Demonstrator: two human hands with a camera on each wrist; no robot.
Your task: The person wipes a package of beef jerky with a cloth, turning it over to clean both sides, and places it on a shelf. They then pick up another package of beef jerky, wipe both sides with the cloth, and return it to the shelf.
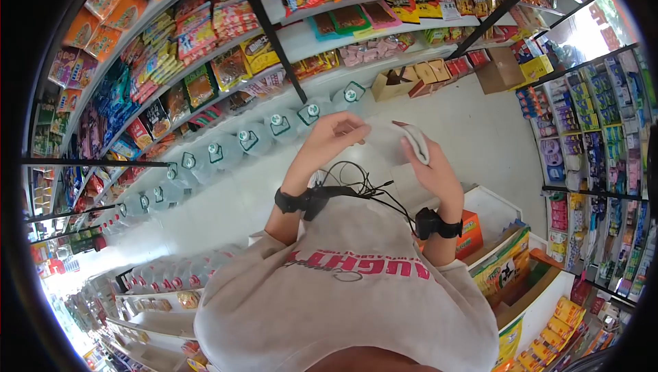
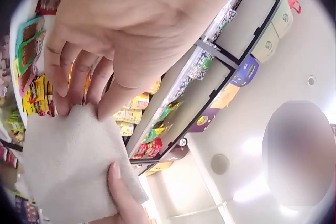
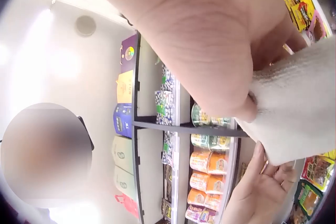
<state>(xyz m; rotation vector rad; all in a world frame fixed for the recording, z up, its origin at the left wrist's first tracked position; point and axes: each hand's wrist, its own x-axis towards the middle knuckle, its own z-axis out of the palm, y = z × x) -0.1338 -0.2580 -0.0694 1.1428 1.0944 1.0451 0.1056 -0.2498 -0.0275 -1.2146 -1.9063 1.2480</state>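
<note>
A folded off-white cloth (image 1: 419,147) is held up between my two hands in front of my chest. My right hand (image 1: 435,173) grips one side of it, and the thumb lies along the fabric in the left wrist view. At the opposite edge, my left hand (image 1: 327,144) pinches the cloth (image 2: 79,161) between bent fingers and thumb. In the right wrist view the cloth (image 3: 299,103) hangs from the right hand (image 3: 210,50), with the left hand (image 3: 257,195) at its lower edge.
Large clear water bottles (image 1: 248,140) stand in a row on the floor before snack shelves (image 1: 301,40). Cardboard boxes (image 1: 497,70) sit farther along. Hanging goods cover a rack (image 1: 589,125) to the right. Near my right elbow is a white counter (image 1: 490,207). Black cables (image 1: 363,183) hang below my hands.
</note>
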